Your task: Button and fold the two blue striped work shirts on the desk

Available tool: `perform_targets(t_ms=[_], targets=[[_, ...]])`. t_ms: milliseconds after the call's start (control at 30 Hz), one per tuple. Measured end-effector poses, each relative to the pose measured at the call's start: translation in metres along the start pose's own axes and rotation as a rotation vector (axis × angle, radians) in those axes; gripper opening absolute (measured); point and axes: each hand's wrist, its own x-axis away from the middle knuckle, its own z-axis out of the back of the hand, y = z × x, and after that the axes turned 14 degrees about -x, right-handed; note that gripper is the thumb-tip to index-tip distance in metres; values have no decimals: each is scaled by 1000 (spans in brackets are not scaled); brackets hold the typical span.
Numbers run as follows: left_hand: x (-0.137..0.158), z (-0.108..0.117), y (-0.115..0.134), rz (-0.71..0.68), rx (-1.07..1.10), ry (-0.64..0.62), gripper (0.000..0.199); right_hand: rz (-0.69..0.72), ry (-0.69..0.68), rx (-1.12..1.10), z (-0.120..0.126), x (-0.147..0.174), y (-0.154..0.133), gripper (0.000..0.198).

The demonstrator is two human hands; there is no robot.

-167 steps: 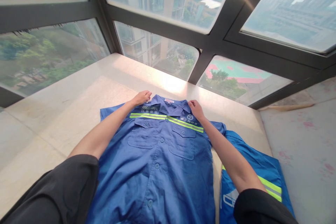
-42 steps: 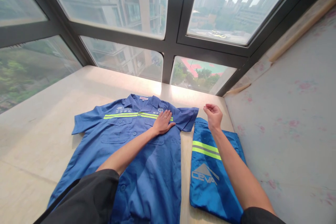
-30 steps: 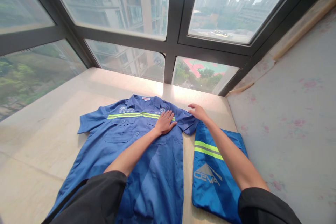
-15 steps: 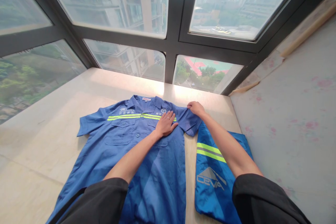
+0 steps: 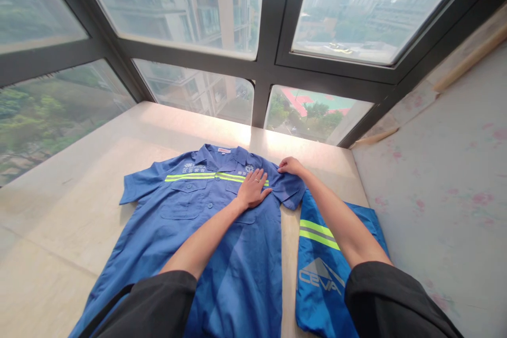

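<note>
A blue short-sleeved work shirt [image 5: 186, 243] with a yellow-green chest stripe lies spread face up, its collar toward the window. My left hand [image 5: 253, 188] rests flat on the chest, over the stripe and a pocket, fingers stretched and a ring on one. At the shirt's right shoulder, my right hand [image 5: 291, 165] pinches the top edge of the sleeve between closed fingers. Beside the shirt on the right lies a folded brighter blue garment [image 5: 317, 306] with yellow-green bands and a CEVA print; my right forearm covers part of it.
Both garments lie on a pale stone-like sill [image 5: 51, 243]. Dark window frames [image 5: 265, 37] border it at the back and left. A wall with flowered paper [image 5: 443, 195] stands close on the right, its paper peeling near the window corner.
My right hand has shifted slightly left along the sleeve's top edge, toward the shoulder. My left hand stays flat on the chest. The camera view has shifted a little.
</note>
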Motion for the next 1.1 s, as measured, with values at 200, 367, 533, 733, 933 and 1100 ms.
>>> perform_targets(t_ms=[200,367,533,733,933,1100], targets=[[0,1,0,-1,-1,-6,69,-47,19,13,5,-7,8,17],[1,4,0,14,1,-17,69,-51,46,51,-2,-13,1,23],[2,6,1,54,-15,-9,69,61,29,24,-8,-14,-14,29],[2,5,2,69,-17,-33,69,87,-32,16,-7,-17,-18,18],[2,5,3,76,-12,-35,69,42,3,31,-8,-18,-12,28],[2,3,3,106,-8,-21,70,12,57,71,-16,-19,-16,46]])
